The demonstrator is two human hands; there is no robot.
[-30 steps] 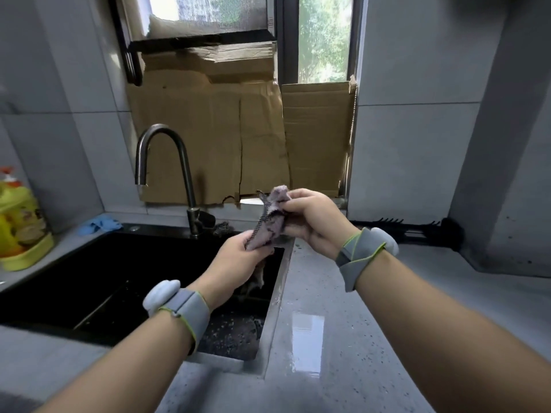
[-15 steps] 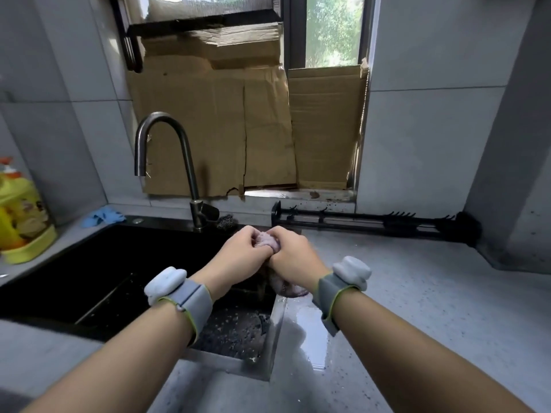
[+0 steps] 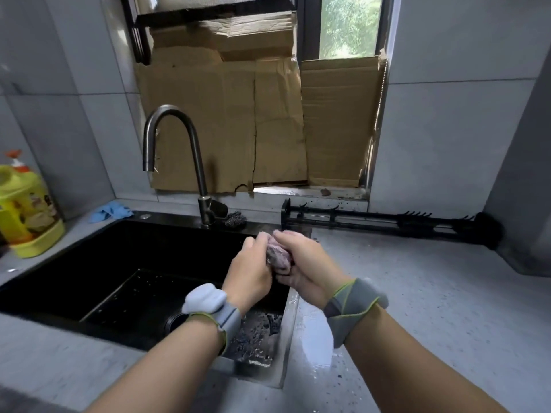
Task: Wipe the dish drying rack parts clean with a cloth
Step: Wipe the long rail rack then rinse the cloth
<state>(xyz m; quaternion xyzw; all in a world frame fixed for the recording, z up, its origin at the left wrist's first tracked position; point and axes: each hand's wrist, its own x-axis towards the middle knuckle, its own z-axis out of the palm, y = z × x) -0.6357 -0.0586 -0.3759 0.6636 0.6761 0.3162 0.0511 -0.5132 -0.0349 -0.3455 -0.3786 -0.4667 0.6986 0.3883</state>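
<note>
Two bare forearms reach forward over the right end of a black sink (image 3: 74,281). Both hands meet above the sink's right edge, wringing a bunched purple-grey cloth (image 3: 277,256). The left hand (image 3: 249,271) curls its fingers round the cloth's left side; the right hand (image 3: 301,263) wraps over it from the right, thumb and fingers closed on it. Each wrist wears a grey band with a pale pod.

A second ago the cloth hung stretched between the hands, held higher, in front of the cardboard. Half a second ago it was already balled low between them. Now the hands have twisted a little apart, and more of the cloth shows between them.

The black rack part (image 3: 387,222) lies along the back wall on the grey table (image 3: 432,308), behind and right of the hands, untouched. A curved tap (image 3: 179,156) stands behind the sink with a steel scourer (image 3: 235,219) beside its base. A yellow bottle (image 3: 25,207) sits far left, a blue rag (image 3: 110,210) near it.
</note>
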